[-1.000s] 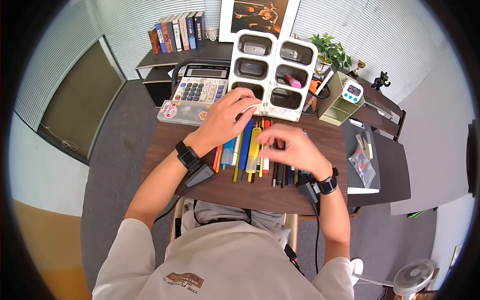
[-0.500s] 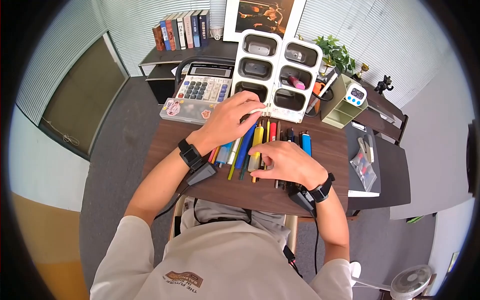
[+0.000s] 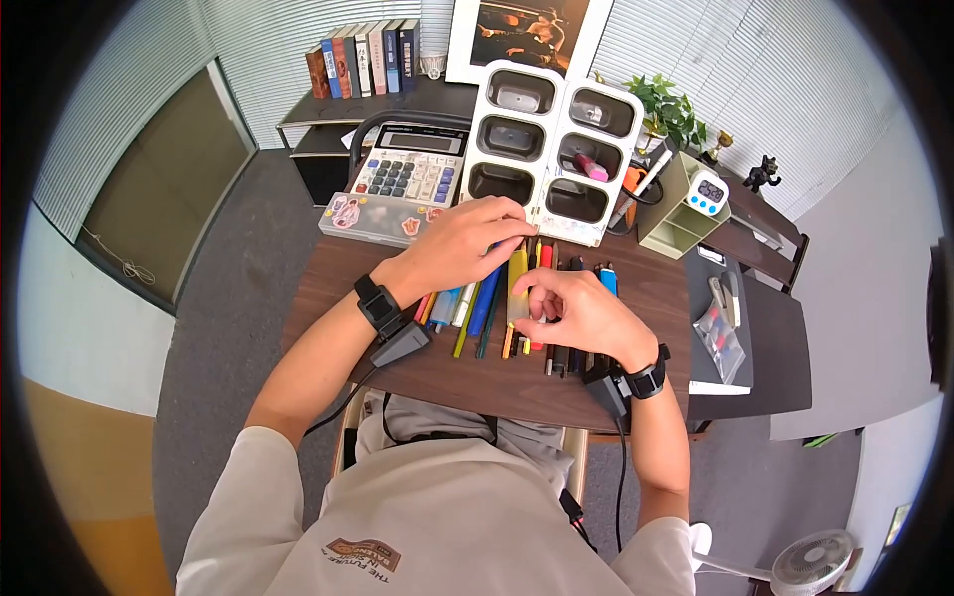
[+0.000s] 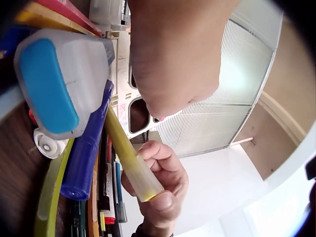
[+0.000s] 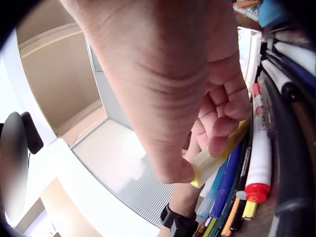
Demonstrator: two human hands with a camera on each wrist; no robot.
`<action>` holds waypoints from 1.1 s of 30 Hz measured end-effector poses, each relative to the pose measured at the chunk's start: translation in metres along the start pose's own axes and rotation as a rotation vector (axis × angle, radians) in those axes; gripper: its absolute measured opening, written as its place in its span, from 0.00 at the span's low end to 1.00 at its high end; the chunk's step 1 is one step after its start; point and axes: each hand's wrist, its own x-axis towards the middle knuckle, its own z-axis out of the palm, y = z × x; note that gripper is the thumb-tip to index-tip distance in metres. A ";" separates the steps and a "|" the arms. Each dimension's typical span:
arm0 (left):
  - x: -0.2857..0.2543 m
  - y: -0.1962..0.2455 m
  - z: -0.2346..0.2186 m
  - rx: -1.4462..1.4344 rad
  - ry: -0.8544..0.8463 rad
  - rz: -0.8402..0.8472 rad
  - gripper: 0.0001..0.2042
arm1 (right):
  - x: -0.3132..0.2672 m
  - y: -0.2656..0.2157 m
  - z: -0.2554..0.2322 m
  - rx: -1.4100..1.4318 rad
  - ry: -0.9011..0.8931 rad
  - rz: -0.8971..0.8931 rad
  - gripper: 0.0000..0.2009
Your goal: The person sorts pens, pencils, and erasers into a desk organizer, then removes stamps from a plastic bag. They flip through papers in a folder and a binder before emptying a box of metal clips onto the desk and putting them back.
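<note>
The person's right hand (image 3: pixel 588 316) pinches the clear end of a long yellow marker with a translucent cap (image 3: pixel 518 281) — thumb at its very tip, the other fingers bent against its side, the gap between them narrow. A second ago that hand was a blur off to the marker's right; half a second ago thumb and forefinger stood apart around the clear end, and now they have closed on it.

The marker lies over the row of pens on the dark brown wooden table (image 3: pixel 323 293), its yellow end towards the white two-column organiser with dark compartments (image 3: pixel 571 228). From the left wrist its clear end looks tipped up out of the row, though I can't tell whether the whole thing is off the table.

The left hand (image 3: pixel 452 246) has hardly shifted, its bent fingers at the organiser's foot; whether they grip anything I can't tell. Beneath and beside it lie a thick blue marker (image 3: pixel 484 303) and a stubby clear-and-blue highlighter (image 4: pixel 49 89).

On the right hand's side there is a white marker with red ends (image 5: pixel 259 163) close by. A pink marker (image 3: pixel 592 169) sits in the organiser's right column, middle compartment — same as before.
</note>
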 end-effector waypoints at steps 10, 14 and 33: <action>-0.003 -0.002 0.002 0.003 -0.187 0.119 0.19 | 0.002 0.033 -0.006 0.348 0.241 0.095 0.09; -0.002 -0.005 0.000 0.044 -0.145 0.031 0.17 | 0.001 0.012 -0.008 0.055 0.146 0.092 0.12; -0.006 -0.012 0.005 0.051 -0.135 0.000 0.15 | 0.005 0.006 0.011 -0.251 0.170 0.036 0.19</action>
